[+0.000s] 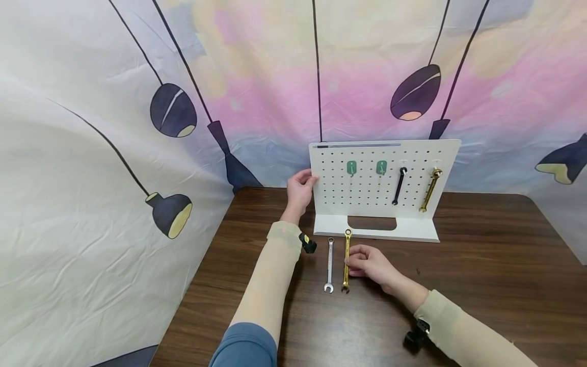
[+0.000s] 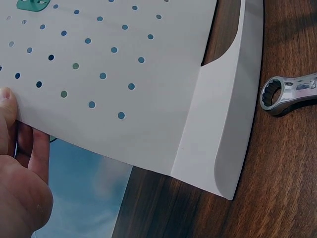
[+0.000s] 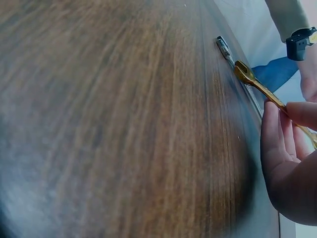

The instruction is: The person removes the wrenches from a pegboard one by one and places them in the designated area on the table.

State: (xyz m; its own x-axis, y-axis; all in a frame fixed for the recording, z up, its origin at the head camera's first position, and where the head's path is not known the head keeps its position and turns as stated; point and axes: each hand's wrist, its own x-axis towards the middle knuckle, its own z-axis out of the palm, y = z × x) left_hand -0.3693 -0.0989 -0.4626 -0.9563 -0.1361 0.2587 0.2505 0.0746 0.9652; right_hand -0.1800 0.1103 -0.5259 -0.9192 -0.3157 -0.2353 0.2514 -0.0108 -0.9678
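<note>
My left hand [image 1: 300,193] grips the left edge of a white pegboard [image 1: 335,191], thumb on the front face and fingers behind it, as the left wrist view shows. With thumb and fingers, my right hand [image 1: 373,266] pinches a gold combination wrench [image 1: 346,257] by its shaft, in front of the board's base. The ring end points to the board and the open end towards me; in the right wrist view the open jaw [image 3: 243,72] juts beyond the fingers. Just left of it, a silver combination wrench [image 1: 329,265] lies on the table.
On the board hang a black wrench [image 1: 399,186] and another gold wrench [image 1: 429,192]. Two green hooks [image 1: 351,167] are fixed to its left, with no wrench on them. The brown wooden table [image 1: 495,265] meets a patterned cloth [image 1: 270,122] behind.
</note>
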